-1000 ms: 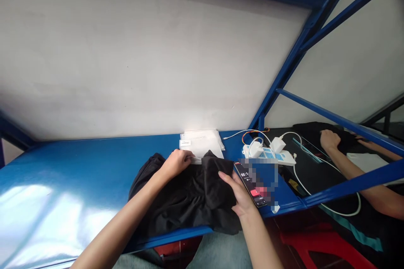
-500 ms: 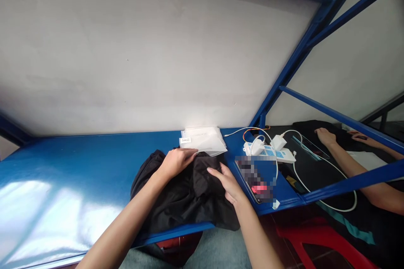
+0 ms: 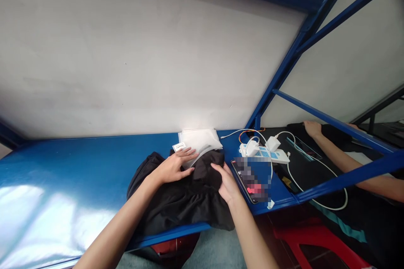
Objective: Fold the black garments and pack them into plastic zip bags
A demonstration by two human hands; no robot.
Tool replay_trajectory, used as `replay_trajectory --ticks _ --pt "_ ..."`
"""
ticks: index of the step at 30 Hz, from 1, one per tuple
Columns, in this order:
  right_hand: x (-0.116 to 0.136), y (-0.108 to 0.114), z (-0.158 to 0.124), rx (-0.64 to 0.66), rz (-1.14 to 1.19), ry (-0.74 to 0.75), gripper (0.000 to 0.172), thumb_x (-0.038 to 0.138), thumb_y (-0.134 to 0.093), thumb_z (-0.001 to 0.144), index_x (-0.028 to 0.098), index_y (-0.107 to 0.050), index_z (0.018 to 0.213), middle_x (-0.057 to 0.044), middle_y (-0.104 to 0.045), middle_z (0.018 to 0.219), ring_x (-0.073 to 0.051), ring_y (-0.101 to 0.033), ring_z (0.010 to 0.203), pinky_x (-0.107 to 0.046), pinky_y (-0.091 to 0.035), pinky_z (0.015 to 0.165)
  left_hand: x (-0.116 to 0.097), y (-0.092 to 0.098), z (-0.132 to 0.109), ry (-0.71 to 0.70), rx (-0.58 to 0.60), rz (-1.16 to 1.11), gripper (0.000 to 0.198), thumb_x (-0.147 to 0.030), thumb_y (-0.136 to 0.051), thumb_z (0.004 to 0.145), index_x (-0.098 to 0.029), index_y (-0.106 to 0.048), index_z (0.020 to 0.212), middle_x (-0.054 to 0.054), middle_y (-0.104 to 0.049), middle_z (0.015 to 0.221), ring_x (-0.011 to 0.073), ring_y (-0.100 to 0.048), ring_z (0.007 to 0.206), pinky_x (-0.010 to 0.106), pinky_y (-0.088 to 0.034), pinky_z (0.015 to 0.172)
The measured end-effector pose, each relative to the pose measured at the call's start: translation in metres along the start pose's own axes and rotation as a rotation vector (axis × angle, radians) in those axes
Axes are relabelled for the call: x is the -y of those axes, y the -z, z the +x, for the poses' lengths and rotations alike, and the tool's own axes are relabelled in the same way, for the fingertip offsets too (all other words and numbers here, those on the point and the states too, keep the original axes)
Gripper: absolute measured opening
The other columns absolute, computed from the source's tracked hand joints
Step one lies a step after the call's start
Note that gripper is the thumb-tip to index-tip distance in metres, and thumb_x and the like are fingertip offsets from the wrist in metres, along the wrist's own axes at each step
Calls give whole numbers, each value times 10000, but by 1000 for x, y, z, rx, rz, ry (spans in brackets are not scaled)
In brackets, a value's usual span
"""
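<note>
A bunched black cloth garment [image 3: 183, 201] lies at the front edge of the blue desk [image 3: 78, 155]. Its exact kind I cannot make out. Behind it is a stack of translucent white plastic bags [image 3: 202, 138] with a small printed label; the near edge of one bag curves over the black cloth. My left hand [image 3: 173, 166] rests with fingers stretched and thumb apart, fingertips on that bag's edge. My right hand [image 3: 227, 180] pinches the garment's right side, thumb on top and fingers partly hidden.
Right of the garment lie a phone [image 3: 251, 183] and a white power strip [image 3: 265, 153] with chargers and cables. A blue metal frame [image 3: 284, 67] rises beyond. Another person's arm [image 3: 344, 155] rests on the black neighbouring desk, above a red stool [image 3: 309, 235].
My left hand has spread its fingers and come onto the bag, whose near edge now bends over the cloth. My right hand stays at the garment. The other person's arm has shifted slightly.
</note>
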State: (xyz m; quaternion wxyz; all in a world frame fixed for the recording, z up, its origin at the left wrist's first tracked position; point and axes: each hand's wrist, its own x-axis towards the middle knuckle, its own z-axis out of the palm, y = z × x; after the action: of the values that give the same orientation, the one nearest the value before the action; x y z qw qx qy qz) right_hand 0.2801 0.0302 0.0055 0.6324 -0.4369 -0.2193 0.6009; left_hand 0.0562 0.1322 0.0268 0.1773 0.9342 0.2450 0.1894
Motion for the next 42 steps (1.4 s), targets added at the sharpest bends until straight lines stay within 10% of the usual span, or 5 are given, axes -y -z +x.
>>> replay_trajectory --ticks 8,17,29,35,42 --pt "8 2 0 122 -51 -143 503 267 -851 732 240 -698 1210 -43 -813 1077 -267 -768 1007 -376 -598 902 -4 2 2 65 -63 -59 434 -343 -373 1080 -249 -608 1432 44 -654 1432 243 -610 1330 416 -377 1216" --pt "8 -4 6 118 -114 -145 531 289 -849 725 245 -702 1234 -44 -807 1113 -279 -754 1058 -411 -580 954 3 -10 0 173 -213 65 186 -263 -557 1009 -196 -727 1041 46 -793 881 193 -761 764 239 -544 690" --pt "2 -21 16 0 91 -25 505 234 -864 683 251 -708 1163 -34 -814 1076 -277 -766 1017 -420 -600 923 -1 -20 -3 49 -408 142 194 -263 -448 1071 -210 -581 1201 106 -752 1244 229 -785 940 298 -617 785" --pt "1 -16 16 117 61 -54 527 206 -854 693 251 -696 1194 -42 -801 1138 -273 -751 1069 -423 -584 965 -6 -18 0 84 -328 73 218 -301 -425 1084 -229 -575 1225 96 -769 1199 233 -787 937 299 -622 776" --pt "-9 -23 29 -129 193 168 616 251 -830 714 332 -620 1288 19 -788 1153 -236 -710 1168 -399 -574 1002 -3 -26 1 50 -245 55 284 -274 -441 1067 -258 -573 1319 91 -745 1253 232 -761 1047 330 -615 897"
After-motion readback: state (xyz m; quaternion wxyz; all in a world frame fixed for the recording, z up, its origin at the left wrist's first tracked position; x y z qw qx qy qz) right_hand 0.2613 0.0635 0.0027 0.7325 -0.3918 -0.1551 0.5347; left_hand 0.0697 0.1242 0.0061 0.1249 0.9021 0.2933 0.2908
